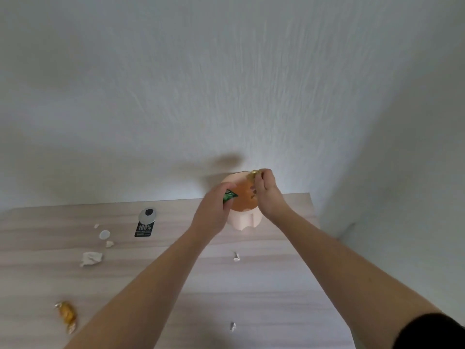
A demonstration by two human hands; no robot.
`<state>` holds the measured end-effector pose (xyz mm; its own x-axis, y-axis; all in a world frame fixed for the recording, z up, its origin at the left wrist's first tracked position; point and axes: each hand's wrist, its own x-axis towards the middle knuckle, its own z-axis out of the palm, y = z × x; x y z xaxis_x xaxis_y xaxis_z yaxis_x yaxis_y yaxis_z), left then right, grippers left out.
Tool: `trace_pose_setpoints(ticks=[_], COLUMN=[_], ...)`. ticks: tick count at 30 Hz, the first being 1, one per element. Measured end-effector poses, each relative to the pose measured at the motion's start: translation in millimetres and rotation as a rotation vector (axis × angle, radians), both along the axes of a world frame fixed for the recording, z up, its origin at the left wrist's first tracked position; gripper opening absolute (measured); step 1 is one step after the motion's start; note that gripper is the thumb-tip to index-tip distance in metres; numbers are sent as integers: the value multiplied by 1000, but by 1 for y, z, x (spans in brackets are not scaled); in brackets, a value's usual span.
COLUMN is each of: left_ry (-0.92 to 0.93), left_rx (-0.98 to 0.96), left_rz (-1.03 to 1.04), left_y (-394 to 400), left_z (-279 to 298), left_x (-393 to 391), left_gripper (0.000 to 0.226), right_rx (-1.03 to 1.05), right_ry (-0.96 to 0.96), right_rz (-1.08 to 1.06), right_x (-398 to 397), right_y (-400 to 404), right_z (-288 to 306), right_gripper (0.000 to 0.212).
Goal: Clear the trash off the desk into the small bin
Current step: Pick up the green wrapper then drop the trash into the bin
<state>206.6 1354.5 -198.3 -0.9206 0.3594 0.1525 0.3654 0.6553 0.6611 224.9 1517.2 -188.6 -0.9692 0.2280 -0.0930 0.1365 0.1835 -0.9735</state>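
Taking the small bin (pixel 242 205) as landmark: nearest the camera, well short of it on the desk (pixel 264 285), lie a silver foil scrap (pixel 233 326) and, to the left, a gold candy wrapper (pixel 67 316). Closer to the bin sit a white twist (pixel 236 256), a crumpled tissue (pixel 90 258), pale bits (pixel 104 234) and a black tag (pixel 144 227). Over the bin's mouth, the left hand (pixel 214 210) pinches a green wrapper (pixel 230 195); the right hand (pixel 264 190) pinches a gold wrapper (pixel 253 174). This looks like the drop step: both pinches should loosen over the opening, then reach back for the rest.
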Motion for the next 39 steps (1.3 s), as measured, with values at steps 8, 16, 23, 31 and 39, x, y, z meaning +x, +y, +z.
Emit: trace_pose_setpoints(ticks=[8,16,23,31,39], left_ry=[-91,-21,52,8,45], left_rx=[-13,-73,-165,-349,-445], left_rz=[123,112,-19,-85,75], left_y=[0,1,30,42,-7], left_z=[-14,-19,-26,-25,4], left_x=[-17,-31,-46,-42,-8], left_gripper=[39,33,27,39,26], right_rx=[292,689,763,685,764], right_ry=[-112,-72,105,76,88], right_rz=[143,354,215,179,249], right_x=[-45,-49,-27,8,41], right_y=[-10,-1,28,44,33], right_z=[-34,-39,-31,-22,-9], right_gripper=[22,39,41,44,40])
